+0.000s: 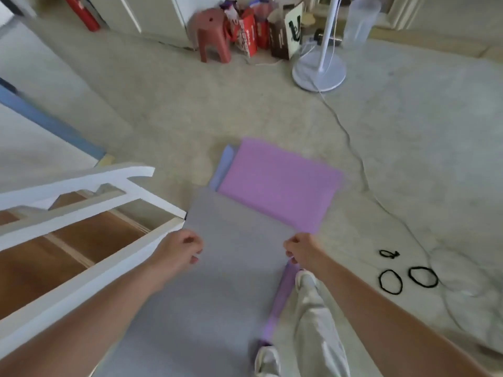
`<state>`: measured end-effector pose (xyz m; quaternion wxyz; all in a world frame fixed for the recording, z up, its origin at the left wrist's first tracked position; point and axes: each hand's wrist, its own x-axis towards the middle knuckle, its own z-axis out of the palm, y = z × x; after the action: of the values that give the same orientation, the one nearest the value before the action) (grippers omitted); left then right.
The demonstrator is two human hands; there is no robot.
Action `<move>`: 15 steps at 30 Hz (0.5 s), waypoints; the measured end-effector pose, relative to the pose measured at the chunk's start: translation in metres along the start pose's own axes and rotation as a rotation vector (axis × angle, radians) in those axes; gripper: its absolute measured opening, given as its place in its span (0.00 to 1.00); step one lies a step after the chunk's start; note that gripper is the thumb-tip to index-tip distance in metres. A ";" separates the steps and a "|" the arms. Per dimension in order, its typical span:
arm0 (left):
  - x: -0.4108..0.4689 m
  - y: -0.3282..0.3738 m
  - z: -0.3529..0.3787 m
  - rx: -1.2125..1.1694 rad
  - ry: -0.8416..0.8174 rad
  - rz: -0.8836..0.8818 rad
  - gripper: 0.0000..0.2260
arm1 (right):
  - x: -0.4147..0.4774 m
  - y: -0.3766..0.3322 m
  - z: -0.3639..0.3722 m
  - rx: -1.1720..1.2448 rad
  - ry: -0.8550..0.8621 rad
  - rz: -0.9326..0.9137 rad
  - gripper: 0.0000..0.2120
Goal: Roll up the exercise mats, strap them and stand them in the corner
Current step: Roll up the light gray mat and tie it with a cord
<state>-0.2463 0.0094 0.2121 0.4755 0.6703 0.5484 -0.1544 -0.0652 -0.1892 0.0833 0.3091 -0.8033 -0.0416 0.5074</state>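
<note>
Left hand (181,250): at 7 o'clock, fingers curled round the lifted edge of the grey mat (236,281).
Right hand (302,250): at 5 o'clock, pinching the same edge at its other corner.
Straps (380,281): black loops lay loose on the floor (408,159) at 4 o'clock.
Purple mat (277,183): flat at 12 o'clock, just beyond the hands, partly under the grey one.
Progress: apparently early. No mat was rolled, strapped or stood in a corner.
Writing: bags (246,31) far off at 12 o'clock carried print, too blurred to read.
</note>
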 end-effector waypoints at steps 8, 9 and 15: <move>0.307 -0.029 0.173 0.504 0.064 0.080 0.10 | 0.329 0.102 0.065 -0.346 -0.090 0.015 0.25; 0.340 -0.037 0.193 0.584 0.037 0.110 0.13 | 0.360 0.110 0.074 -0.396 -0.088 -0.016 0.28; 0.491 -0.075 0.268 1.000 -0.105 0.257 0.18 | 0.502 0.137 0.112 -0.639 -0.080 -0.156 0.44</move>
<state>-0.0562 0.0777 -0.3147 0.1393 0.8689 0.2961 -0.3713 0.0482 -0.0572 -0.4199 0.0775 -0.8335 -0.2723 0.4744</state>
